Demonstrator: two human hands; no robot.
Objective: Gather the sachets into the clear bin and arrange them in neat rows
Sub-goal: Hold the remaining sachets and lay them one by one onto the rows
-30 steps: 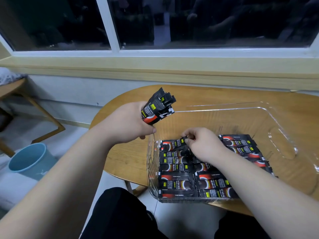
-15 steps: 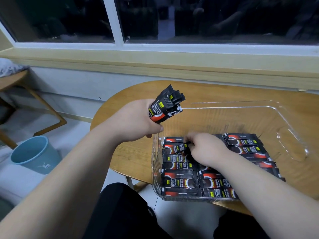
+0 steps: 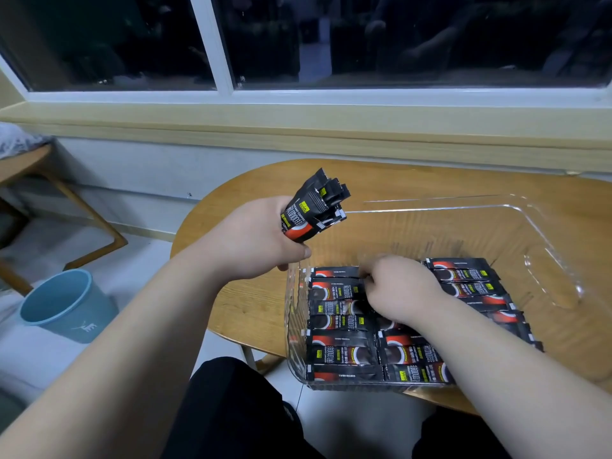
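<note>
A clear plastic bin (image 3: 543,246) sits on the round wooden table (image 3: 231,303). Black and red coffee sachets (image 3: 341,354) lie flat in rows across its near half. My left hand (image 3: 255,240) hovers over the bin's far left corner and grips a bundle of sachets (image 3: 314,210) that points up and to the right. Inside the bin, my right hand (image 3: 400,288) has curled fingers pinching the right end of the farthest sachet (image 3: 334,272) in the left row. My hand and forearm hide the middle sachets.
The bin's far half holds no sachets. A blue waste bucket (image 3: 63,306) stands on the floor to the left. A wooden chair frame (image 3: 82,210) is further left. A window sill (image 3: 298,127) runs behind the table.
My right hand has shifted slightly toward the far end of the left row, and the sachet it held at an angle now lies flat in line. My left hand has kept still.
</note>
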